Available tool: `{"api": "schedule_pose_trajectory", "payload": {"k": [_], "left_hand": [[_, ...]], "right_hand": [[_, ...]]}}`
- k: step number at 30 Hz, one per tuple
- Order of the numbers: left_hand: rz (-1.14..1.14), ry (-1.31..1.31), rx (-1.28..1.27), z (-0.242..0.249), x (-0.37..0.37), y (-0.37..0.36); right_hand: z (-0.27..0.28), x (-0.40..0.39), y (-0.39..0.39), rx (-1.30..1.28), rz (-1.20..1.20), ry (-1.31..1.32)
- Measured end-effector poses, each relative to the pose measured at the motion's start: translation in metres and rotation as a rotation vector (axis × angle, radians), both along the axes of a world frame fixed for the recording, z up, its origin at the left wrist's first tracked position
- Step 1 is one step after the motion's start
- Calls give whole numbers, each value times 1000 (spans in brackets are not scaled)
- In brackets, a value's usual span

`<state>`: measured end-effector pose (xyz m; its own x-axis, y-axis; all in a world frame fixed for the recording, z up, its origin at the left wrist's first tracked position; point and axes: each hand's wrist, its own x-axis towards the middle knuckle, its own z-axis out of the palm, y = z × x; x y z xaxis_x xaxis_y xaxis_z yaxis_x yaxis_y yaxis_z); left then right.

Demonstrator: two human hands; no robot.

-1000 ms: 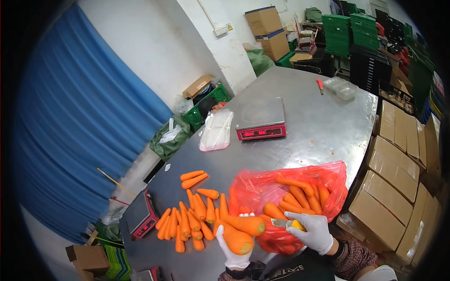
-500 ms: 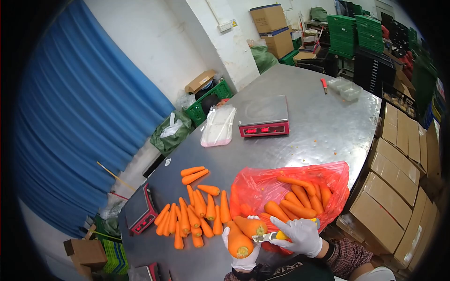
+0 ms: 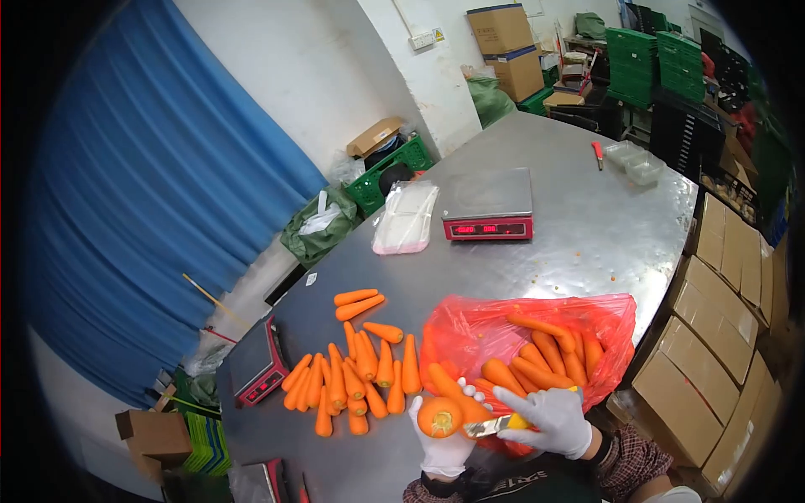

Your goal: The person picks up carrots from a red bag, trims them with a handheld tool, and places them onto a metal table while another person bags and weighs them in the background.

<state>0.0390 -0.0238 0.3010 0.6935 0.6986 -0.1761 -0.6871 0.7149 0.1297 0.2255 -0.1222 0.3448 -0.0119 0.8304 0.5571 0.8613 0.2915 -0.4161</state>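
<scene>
My gloved left hand (image 3: 446,453) is closed around two carrots (image 3: 441,416), one with its cut-looking stem end turned toward me. In my gloved right hand (image 3: 551,421) is a yellow utility knife (image 3: 516,422), its blade out and pointing left. The blade overlaps the lower end of the second held carrot (image 3: 471,411). Just beyond my hands lies an open red plastic bag (image 3: 453,323) with several carrots (image 3: 541,373) inside. To the left, a loose pile of carrots (image 3: 337,381) rests on the metal table (image 3: 352,469).
A red scale (image 3: 488,205) stands toward the back, beside a stack of clear plastic bags (image 3: 406,218). Another scale (image 3: 258,365) is at the left edge. A red-handled tool (image 3: 598,156) and clear trays (image 3: 635,163) lie far right. Cardboard boxes (image 3: 692,377) line the right side.
The two carrots in my left hand have been turned and shifted, one end now facing me more squarely. The knife blade has moved to the second carrot's end. The whole view has swung slightly.
</scene>
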Motion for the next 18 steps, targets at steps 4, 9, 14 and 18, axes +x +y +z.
{"api": "schedule_pose_trajectory", "payload": {"k": [4, 9, 14, 18], "left_hand": [[148, 401, -33, 12, 4, -14], [99, 323, -116, -12, -5, -9], [79, 267, 71, 1, -2, -16], [64, 116, -19, -11, -5, -10]], "right_hand": [[10, -10, 7, -66, 69, -92], [2, -21, 15, 14, 130, -58], [-15, 15, 33, -156, -317, 34], [-19, 9, 23, -30, -125, 411]]}}
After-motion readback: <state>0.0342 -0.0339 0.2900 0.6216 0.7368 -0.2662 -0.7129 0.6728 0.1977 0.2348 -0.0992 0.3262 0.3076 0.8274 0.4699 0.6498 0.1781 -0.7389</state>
